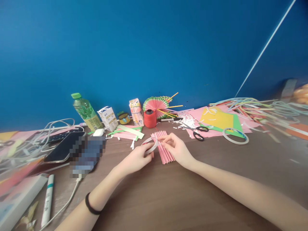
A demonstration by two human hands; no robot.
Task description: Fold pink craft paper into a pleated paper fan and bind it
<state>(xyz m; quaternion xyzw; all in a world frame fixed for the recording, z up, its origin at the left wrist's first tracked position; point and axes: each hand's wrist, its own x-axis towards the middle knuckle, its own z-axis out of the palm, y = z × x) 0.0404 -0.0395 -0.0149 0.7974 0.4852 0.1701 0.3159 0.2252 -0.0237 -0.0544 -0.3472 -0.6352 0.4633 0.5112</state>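
Observation:
My left hand (139, 156) is closed on a roll of white tape (151, 149), held up over the table. Against the roll's right side, my right hand (176, 149) has its thumb and forefinger pinched together, seemingly at the tape's end; the exact bit between the fingertips is too small to make out. Under and between both hands lies a pink pleated paper (166, 156), folded like an accordion, partly covered by the right fingers. Behind it stand a red spool of thread (150, 119) and pink-and-green paper fans (157, 104) with yellow sticks.
Black scissors (199, 133), white paper scraps (189, 122), coloured sheets (216, 119) and a second tape roll (235, 136) lie to the right. On the left are a green bottle (85, 110), a small carton (108, 118), phones (64, 147), cables and a marker (48, 200). A blue wall (154, 48) rises behind.

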